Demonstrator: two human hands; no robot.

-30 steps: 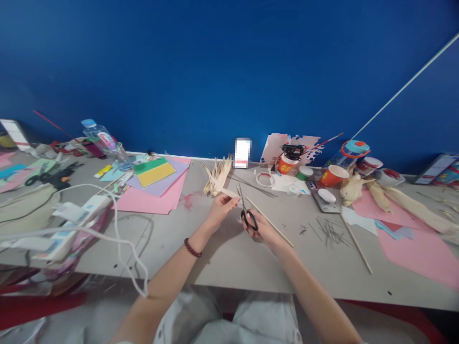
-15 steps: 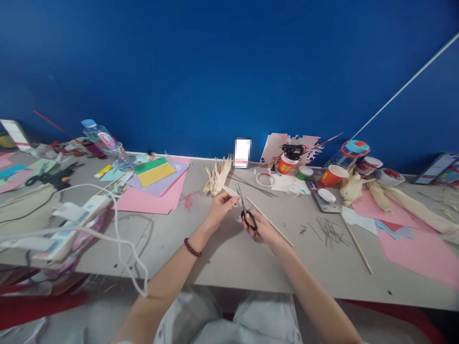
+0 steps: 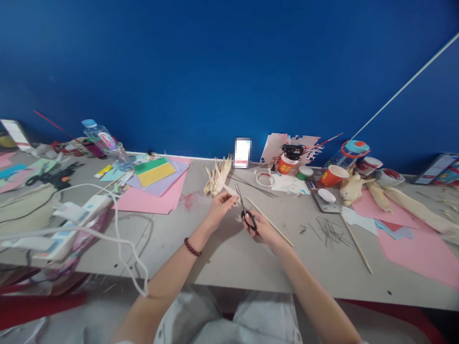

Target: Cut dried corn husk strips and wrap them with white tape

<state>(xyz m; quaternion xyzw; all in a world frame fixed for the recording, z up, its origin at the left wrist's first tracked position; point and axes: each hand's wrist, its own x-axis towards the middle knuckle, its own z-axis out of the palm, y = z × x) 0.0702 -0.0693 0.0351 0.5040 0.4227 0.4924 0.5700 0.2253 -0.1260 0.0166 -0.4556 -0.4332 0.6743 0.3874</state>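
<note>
A deep blue wall point(image 3: 229, 71) is seen behind the grey table point(image 3: 229, 258). Black handles are shown on the scissors point(image 3: 245, 212), held beside a pale cream strip point(image 3: 231, 191). Left of the scissors, pink paper point(image 3: 150, 200) is topped by lilac, yellow and green sheets. A dark red bead bracelet point(image 3: 192, 248) is worn.

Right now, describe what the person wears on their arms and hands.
Both forearms are bare, with no sleeves or gloves showing. The left wrist carries a dark red bead bracelet. The left hand and right hand show no rings that I can make out.
</note>
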